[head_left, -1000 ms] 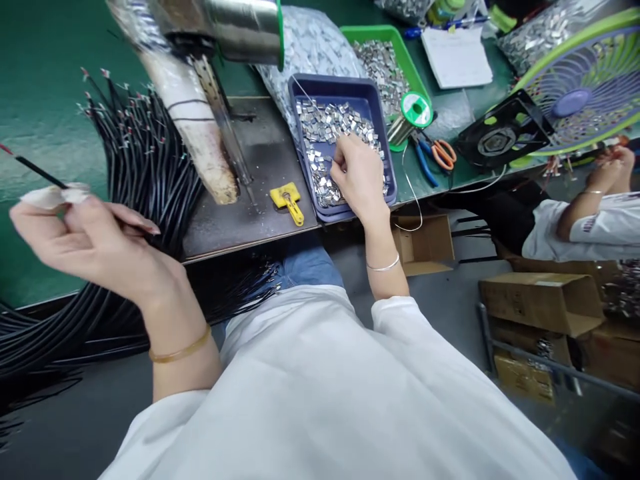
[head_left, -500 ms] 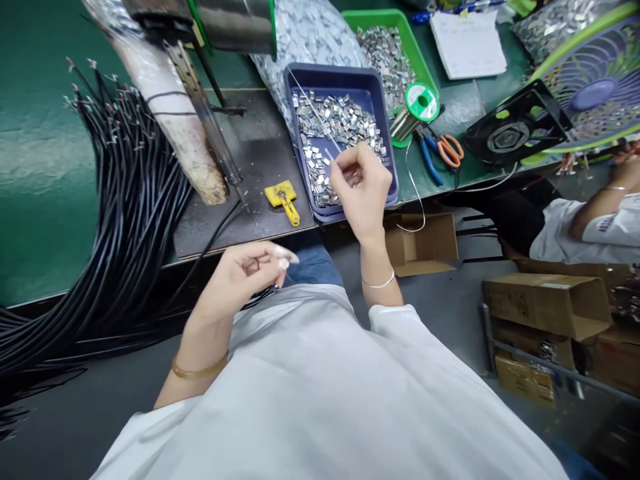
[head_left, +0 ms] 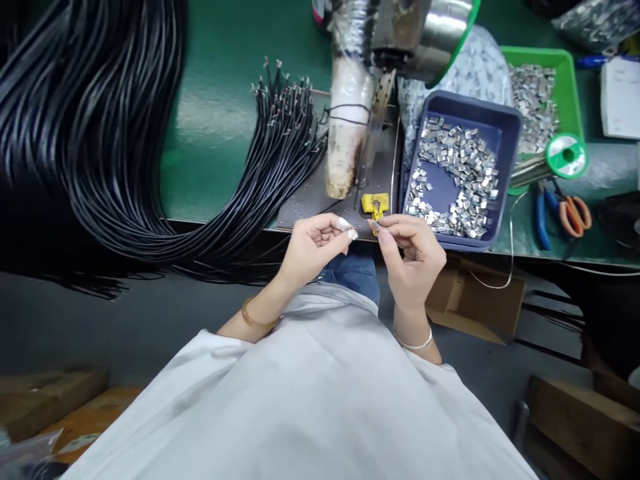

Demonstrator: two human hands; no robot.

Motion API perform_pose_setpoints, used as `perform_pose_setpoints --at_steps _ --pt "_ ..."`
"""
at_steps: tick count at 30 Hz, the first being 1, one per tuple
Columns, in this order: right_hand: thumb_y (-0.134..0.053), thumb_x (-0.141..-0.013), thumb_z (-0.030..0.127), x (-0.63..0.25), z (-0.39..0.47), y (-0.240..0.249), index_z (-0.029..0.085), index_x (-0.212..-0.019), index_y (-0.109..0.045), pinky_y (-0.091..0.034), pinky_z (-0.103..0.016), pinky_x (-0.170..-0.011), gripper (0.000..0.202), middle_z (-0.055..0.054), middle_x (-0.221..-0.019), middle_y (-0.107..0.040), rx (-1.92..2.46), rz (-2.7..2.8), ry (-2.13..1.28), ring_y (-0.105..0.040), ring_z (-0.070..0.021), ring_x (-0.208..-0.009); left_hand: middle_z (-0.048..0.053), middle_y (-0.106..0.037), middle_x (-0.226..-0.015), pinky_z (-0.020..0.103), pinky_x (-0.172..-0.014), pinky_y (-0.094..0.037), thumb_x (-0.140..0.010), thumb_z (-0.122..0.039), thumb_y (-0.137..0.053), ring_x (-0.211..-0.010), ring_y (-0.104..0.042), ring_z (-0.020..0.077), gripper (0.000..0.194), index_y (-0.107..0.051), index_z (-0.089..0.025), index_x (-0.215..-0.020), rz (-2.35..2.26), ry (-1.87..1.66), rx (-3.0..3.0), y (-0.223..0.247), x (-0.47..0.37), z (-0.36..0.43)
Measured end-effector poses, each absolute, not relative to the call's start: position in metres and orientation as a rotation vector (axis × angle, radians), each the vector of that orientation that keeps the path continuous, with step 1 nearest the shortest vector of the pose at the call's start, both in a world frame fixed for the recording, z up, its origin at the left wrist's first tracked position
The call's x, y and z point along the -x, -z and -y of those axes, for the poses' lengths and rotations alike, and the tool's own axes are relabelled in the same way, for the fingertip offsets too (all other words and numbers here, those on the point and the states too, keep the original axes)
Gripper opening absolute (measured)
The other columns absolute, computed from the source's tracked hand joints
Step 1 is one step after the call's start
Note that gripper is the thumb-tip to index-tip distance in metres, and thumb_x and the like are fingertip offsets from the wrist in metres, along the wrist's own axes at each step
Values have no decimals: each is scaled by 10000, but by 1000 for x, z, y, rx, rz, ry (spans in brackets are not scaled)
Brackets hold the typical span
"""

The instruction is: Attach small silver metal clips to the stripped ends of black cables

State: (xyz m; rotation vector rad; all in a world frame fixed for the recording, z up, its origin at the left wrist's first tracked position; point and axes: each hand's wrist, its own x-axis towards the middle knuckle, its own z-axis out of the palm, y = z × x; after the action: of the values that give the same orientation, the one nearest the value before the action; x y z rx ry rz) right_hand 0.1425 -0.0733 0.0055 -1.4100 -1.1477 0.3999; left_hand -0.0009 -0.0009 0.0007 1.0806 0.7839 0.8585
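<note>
My left hand [head_left: 320, 248] is closed in a pinch, with white-covered fingertips. Thin wire ends of a cable stick out past them; the rest of that cable is hidden. Facing it, my right hand [head_left: 413, 260] pinches a small metal connector [head_left: 374, 225], little of which shows. The two sets of fingertips are close together at the bench's front edge. Just beyond them lies a yellow holder [head_left: 375, 202], partly covered by the right fingers. To the right hand's upper right, loose silvery connectors [head_left: 465, 153] fill much of a dark blue tray [head_left: 507, 120].
A bundle of black cables [head_left: 225, 207] curves over the left bench edge. A plastic-wrapped post [head_left: 347, 133] and a solder spool [head_left: 447, 40] stand behind the holder. Another solder roll [head_left: 565, 157], pliers [head_left: 543, 217] and a green tray [head_left: 567, 80] are at right. Below is a cardboard box [head_left: 480, 303].
My right hand has left the blue tray and come over to my left hand, a connector in its fingers. My left hand has risen to the bench edge. The view has swung left.
</note>
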Motion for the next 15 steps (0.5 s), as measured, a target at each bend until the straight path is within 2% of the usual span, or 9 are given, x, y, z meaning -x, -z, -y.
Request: perform_pose_setpoints --at_steps 5,8,11,15 --pt "-691 -885 223 -140 71 -6 245 -879 -737 -627 -270 -724 52 -12 -974 -723 1444 1208 -544 -706 -138 -907 -5 -669 -609 164 -525 -497 -683 -299 -873 -525 -596 68 251 -687 -135 -723 -742 -869 -1075 1 1 3" --pt "-693 -878 217 -138 69 -6 248 -882 -739 -635 -262 -739 55 -10 -979 -721 1452 1210 -563 -705 -131 -914 7 -707 -697 183 -610 -547 -685 -269 -867 -593 -635 79 218 -701 -140 -742 -714 -912 -1088 5 0 5" --pt "-690 -873 205 -137 69 -5 261 -872 -735 -637 -253 -724 71 -3 -960 -723 1456 1225 -515 -709 -130 -904 24 -733 -759 197 -645 -544 -728 -266 -830 -659 -653 98 169 -715 -146 -759 -748 -953 -1166 7 0 7" --pt "-682 -881 219 -142 70 -4 272 -882 -731 -642 -282 -706 71 -10 -963 -732 1484 1284 -464 -720 -151 -899 33 -719 -746 208 -563 -459 -774 -301 -798 -627 -596 107 171 -726 -147 -757 -786 -931 -1340 5 3 5"
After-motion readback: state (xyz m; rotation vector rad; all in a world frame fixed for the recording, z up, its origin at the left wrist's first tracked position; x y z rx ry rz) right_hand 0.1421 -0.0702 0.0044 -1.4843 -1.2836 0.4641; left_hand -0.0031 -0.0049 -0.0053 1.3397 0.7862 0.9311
